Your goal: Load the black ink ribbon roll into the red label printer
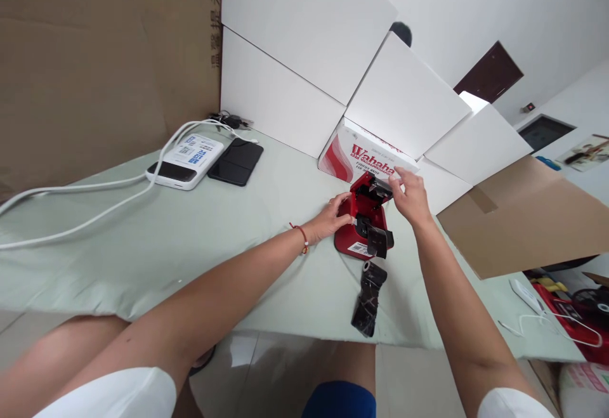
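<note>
Nearest, on the person's side of both grips, a roll of black film (368,299) lies close to the front edge of the worktop (285,183); a brushing forearm could knock it off. Just beyond, between the grips, sits the red flip-lid device (349,234). The left hand (333,216) grasps its left side, thumb at the opening; the right hand (410,195) has fingertips at the raised lid (362,180), though I cannot tell whether they pinch or merely touch. A dark strip (377,241) pokes from the opening, so a lid let slip might crease it or nip the left thumb. Room for sliding is widest to the left of the left grip, up to the black phone (236,162) and white power bank (188,161), where the white cable (166,151) could snag. Right behind the grips, the Wahaha carton (354,155) limits backward movement, with white boxes (285,94) walling off the worktop farther back.
</note>
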`<action>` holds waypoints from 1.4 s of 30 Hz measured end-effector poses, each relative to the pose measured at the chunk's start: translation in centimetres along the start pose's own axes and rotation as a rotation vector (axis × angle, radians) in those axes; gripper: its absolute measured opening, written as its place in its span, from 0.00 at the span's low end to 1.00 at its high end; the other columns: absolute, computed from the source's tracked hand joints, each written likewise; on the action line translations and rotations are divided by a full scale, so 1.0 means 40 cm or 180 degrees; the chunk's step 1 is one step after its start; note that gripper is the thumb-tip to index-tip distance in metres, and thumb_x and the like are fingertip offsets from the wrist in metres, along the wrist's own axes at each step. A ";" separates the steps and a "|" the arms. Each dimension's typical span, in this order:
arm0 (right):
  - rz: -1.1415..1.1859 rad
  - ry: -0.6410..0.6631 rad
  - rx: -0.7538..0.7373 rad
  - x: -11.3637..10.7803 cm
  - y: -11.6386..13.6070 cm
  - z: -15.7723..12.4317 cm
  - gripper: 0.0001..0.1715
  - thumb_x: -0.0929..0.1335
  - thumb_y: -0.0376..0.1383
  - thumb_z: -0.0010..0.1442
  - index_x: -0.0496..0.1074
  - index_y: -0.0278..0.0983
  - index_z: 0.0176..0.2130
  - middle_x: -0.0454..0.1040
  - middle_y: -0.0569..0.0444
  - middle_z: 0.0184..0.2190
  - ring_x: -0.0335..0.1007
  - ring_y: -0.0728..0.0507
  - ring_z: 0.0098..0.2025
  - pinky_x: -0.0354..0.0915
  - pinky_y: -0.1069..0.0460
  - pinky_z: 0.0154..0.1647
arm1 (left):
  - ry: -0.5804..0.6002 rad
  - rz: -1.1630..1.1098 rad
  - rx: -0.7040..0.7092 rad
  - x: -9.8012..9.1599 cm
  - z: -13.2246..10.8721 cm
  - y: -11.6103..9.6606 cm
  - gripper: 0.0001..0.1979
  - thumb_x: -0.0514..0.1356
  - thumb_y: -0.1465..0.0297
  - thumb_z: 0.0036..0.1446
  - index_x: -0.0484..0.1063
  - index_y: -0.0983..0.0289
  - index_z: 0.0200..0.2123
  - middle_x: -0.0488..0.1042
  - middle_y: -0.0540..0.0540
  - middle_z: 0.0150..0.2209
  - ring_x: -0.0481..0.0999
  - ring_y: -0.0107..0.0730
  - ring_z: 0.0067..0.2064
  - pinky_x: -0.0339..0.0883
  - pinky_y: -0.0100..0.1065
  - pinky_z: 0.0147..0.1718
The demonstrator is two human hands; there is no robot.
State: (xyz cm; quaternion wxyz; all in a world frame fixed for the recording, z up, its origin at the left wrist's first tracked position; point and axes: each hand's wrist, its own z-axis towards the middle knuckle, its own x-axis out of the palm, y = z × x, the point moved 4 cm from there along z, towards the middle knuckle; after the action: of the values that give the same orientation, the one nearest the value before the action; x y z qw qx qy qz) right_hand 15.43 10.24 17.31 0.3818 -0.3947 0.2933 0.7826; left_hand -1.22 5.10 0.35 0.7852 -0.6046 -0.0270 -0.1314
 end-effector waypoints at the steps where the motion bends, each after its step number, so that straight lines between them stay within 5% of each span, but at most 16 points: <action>1: 0.0033 0.0117 -0.0044 0.014 -0.009 -0.009 0.30 0.60 0.50 0.70 0.77 0.35 0.56 0.80 0.41 0.54 0.72 0.34 0.57 0.62 0.39 0.63 | -0.0012 0.0016 -0.0002 0.000 -0.002 -0.002 0.44 0.66 0.63 0.53 0.54 0.55 0.71 0.57 0.60 0.71 0.55 0.51 0.73 0.50 0.54 0.71; 8: 0.0817 0.0140 0.0292 0.024 -0.024 -0.168 0.30 0.59 0.54 0.72 0.80 0.39 0.49 0.83 0.47 0.48 0.77 0.39 0.53 0.68 0.45 0.58 | -0.0059 0.0162 0.0083 -0.004 -0.012 -0.017 0.47 0.64 0.62 0.55 0.45 0.50 0.74 0.46 0.59 0.74 0.55 0.53 0.73 0.53 0.56 0.70; 14: 0.1486 0.0249 0.0416 0.043 -0.029 -0.269 0.28 0.60 0.53 0.73 0.83 0.41 0.46 0.82 0.47 0.52 0.76 0.40 0.58 0.66 0.43 0.64 | 0.0053 0.0656 0.0348 -0.003 -0.019 -0.039 0.28 0.51 0.52 0.68 0.65 0.52 0.67 0.48 0.54 0.74 0.41 0.48 0.77 0.43 0.51 0.75; 21: 0.2035 0.0103 0.0683 0.082 -0.052 -0.310 0.29 0.60 0.54 0.73 0.82 0.42 0.50 0.80 0.50 0.57 0.70 0.40 0.66 0.59 0.39 0.72 | 0.0076 0.0773 0.0314 -0.003 -0.019 -0.052 0.29 0.44 0.44 0.69 0.76 0.54 0.54 0.59 0.54 0.69 0.44 0.45 0.77 0.40 0.47 0.76; 29: 0.2040 0.0049 0.0665 0.096 -0.054 -0.314 0.29 0.59 0.54 0.73 0.82 0.43 0.50 0.80 0.49 0.57 0.69 0.40 0.66 0.60 0.39 0.72 | 0.0356 0.0669 0.0208 0.000 -0.022 -0.040 0.22 0.61 0.57 0.59 0.70 0.53 0.56 0.52 0.54 0.71 0.44 0.48 0.77 0.41 0.51 0.75; 35: 0.2150 -0.0136 0.0776 0.073 -0.017 -0.347 0.27 0.60 0.51 0.74 0.82 0.43 0.51 0.80 0.50 0.57 0.68 0.40 0.67 0.56 0.37 0.74 | 0.0193 0.0448 0.0077 0.008 -0.022 -0.042 0.21 0.60 0.64 0.55 0.71 0.52 0.53 0.54 0.52 0.70 0.41 0.45 0.77 0.39 0.49 0.75; 42: 0.1674 -0.0046 -0.0037 0.023 0.046 -0.433 0.19 0.62 0.40 0.74 0.80 0.48 0.53 0.81 0.54 0.56 0.74 0.41 0.62 0.55 0.35 0.74 | 0.0011 0.0574 0.0100 0.020 -0.025 -0.050 0.15 0.58 0.64 0.56 0.70 0.55 0.47 0.57 0.54 0.68 0.44 0.44 0.76 0.39 0.50 0.74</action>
State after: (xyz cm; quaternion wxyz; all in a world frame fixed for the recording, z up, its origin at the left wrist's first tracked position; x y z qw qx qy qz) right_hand 20.37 -3.58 7.90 0.1651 -0.3014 0.3785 0.8594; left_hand -1.06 3.54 2.14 0.8033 -0.5919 0.0268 -0.0607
